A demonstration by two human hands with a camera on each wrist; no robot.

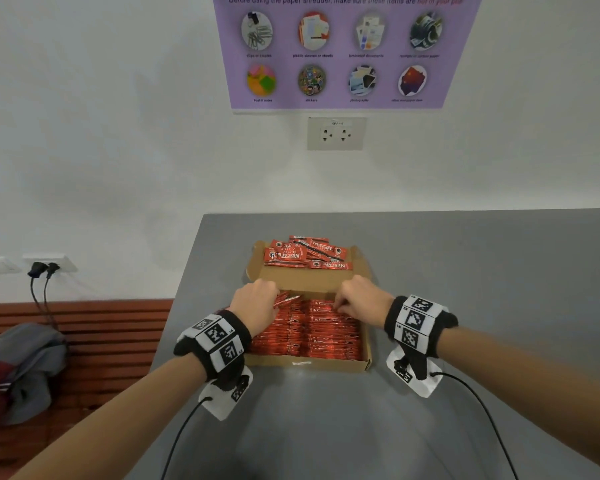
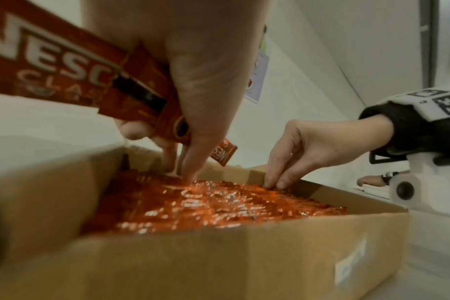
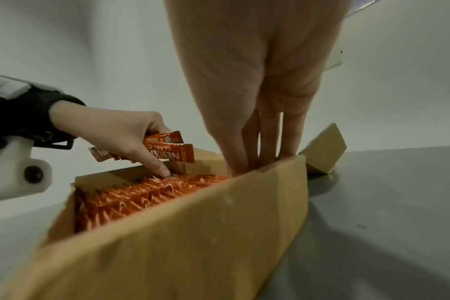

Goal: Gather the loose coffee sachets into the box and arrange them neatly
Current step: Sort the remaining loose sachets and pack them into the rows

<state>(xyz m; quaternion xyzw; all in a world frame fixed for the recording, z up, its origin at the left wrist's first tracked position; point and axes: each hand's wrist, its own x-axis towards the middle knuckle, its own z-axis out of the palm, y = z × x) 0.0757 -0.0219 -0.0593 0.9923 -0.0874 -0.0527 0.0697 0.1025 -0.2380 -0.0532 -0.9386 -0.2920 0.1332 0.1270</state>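
Presently the left hand (image 1: 255,303) pinches several sachets (image 3: 167,149) over the box (image 1: 312,366), apparently ready to slot them in, while the right hand's (image 1: 359,297) straight fingers (image 3: 260,154) press the upright rows (image 1: 312,332), seemingly opening a gap; loose sachets (image 1: 305,254) lie on the far flap.

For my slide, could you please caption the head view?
Left hand holds sachets; right hand tidies rows in box.
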